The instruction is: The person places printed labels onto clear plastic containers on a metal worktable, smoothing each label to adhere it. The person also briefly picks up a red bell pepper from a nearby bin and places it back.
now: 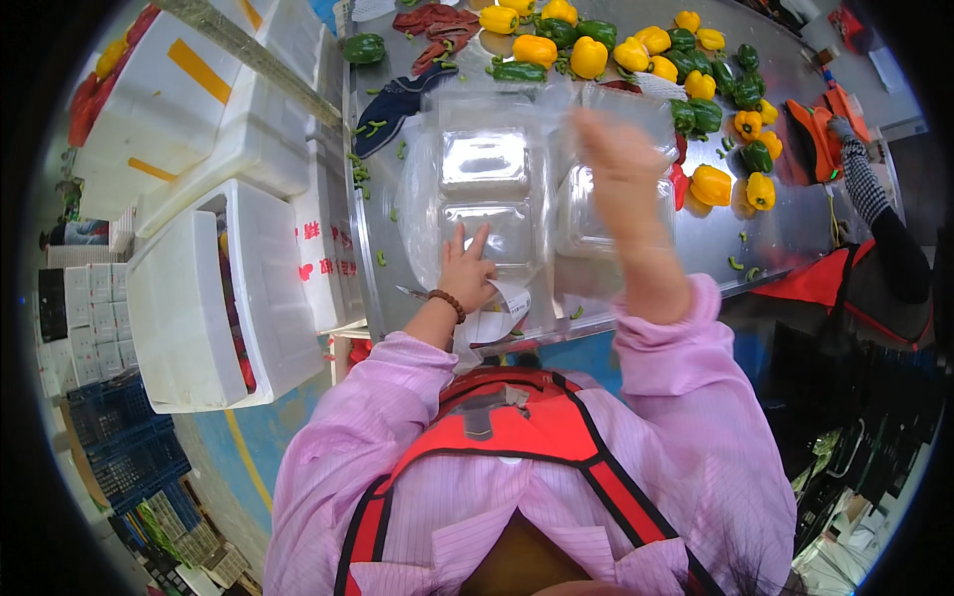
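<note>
My left hand [467, 273], with a brown bead bracelet on its wrist, rests with fingers spread on the near end of a clear plastic tray [484, 211]. A white printed label strip [513, 300] curls out beside the palm. Smeared by motion, my right hand [618, 149] is above a second group of clear plastic trays [586, 214] to the right; its fingers cannot be made out. Clear film or lids lie around and beneath the trays.
Yellow and green bell peppers [588, 58] cover the far and right parts of the metal table [715, 238]. Dark blue cloth [396, 111] lies at the far left. White foam boxes [278, 298] stand left of the table. A co-worker's gloved hand [841, 129] shows at the right.
</note>
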Action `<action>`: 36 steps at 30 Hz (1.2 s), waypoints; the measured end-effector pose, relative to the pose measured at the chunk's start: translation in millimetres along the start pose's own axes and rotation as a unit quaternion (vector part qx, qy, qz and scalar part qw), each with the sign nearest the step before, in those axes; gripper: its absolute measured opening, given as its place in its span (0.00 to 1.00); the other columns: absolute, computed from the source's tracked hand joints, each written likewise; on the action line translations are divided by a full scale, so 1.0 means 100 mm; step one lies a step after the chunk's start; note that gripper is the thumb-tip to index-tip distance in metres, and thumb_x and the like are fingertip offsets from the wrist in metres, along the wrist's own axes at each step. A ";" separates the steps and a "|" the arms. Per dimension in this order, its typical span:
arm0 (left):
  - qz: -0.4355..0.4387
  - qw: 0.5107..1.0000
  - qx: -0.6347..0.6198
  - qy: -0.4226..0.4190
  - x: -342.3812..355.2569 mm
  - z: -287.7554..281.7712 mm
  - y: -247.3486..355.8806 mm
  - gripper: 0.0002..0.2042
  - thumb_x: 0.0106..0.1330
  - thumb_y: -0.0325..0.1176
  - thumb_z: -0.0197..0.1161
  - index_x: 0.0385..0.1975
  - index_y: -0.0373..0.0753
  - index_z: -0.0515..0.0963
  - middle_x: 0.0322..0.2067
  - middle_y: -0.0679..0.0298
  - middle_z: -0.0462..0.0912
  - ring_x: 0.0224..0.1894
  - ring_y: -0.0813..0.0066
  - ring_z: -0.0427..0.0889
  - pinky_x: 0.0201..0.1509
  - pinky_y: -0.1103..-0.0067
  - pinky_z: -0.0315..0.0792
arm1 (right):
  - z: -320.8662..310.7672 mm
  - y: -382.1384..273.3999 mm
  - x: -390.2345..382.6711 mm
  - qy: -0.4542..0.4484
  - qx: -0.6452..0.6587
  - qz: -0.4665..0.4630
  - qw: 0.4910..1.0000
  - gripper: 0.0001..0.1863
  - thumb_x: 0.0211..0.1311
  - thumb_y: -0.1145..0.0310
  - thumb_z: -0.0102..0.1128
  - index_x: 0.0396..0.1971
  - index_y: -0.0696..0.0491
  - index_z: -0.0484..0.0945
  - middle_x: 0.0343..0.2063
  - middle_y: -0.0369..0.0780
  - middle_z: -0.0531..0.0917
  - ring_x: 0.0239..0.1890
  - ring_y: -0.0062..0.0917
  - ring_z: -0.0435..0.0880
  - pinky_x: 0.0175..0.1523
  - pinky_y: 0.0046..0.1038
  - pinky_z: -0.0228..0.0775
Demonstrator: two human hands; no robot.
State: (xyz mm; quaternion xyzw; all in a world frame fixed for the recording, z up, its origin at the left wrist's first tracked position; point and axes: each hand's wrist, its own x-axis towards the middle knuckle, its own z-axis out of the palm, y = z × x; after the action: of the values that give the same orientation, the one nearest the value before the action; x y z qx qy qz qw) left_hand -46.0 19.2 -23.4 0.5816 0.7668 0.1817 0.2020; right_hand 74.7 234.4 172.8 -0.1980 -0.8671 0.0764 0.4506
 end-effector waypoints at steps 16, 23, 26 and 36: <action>0.016 0.975 -0.213 0.067 -0.02 0.02 -0.22 0.07 0.51 0.34 0.70 0.22 0.43 0.77 0.62 0.56 0.71 0.70 0.44 0.54 0.71 0.52 0.43 | -1.11 0.69 -0.86 -0.304 -0.097 0.044 0.947 0.30 0.42 0.65 0.73 0.50 0.51 0.77 0.54 0.41 0.76 0.59 0.39 0.71 0.63 0.41 0.59; 0.018 0.975 -0.207 0.083 -0.02 0.09 -0.24 0.07 0.49 0.33 0.71 0.23 0.43 0.77 0.61 0.54 0.72 0.69 0.44 0.57 0.69 0.54 0.47 | -0.54 0.62 -0.47 -0.150 -0.077 -0.027 0.985 0.30 0.50 0.54 0.69 0.53 0.49 0.75 0.57 0.40 0.74 0.63 0.39 0.67 0.65 0.41 0.58; 0.020 0.973 -0.209 0.093 -0.03 0.10 -0.22 0.07 0.49 0.33 0.70 0.23 0.43 0.77 0.60 0.54 0.72 0.69 0.44 0.57 0.68 0.54 0.48 | -0.13 0.71 -0.39 -0.167 -0.113 -0.094 0.975 0.27 0.50 0.53 0.68 0.51 0.46 0.77 0.56 0.40 0.74 0.63 0.39 0.67 0.64 0.45 0.59; -0.011 0.966 -0.239 0.095 -0.11 0.12 -0.22 0.06 0.50 0.33 0.70 0.23 0.41 0.79 0.60 0.54 0.72 0.69 0.47 0.58 0.69 0.58 0.53 | -0.45 1.19 -0.61 -0.137 -0.198 0.006 0.971 0.25 0.52 0.60 0.69 0.53 0.44 0.78 0.58 0.41 0.74 0.62 0.42 0.68 0.64 0.40 0.60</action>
State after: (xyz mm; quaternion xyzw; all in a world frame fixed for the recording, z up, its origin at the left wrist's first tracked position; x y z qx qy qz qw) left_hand -55.5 3.7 -43.9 0.4880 0.7233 0.4116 0.2630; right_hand 175.1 315.8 115.9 -0.2765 -0.9171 -0.0677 0.2792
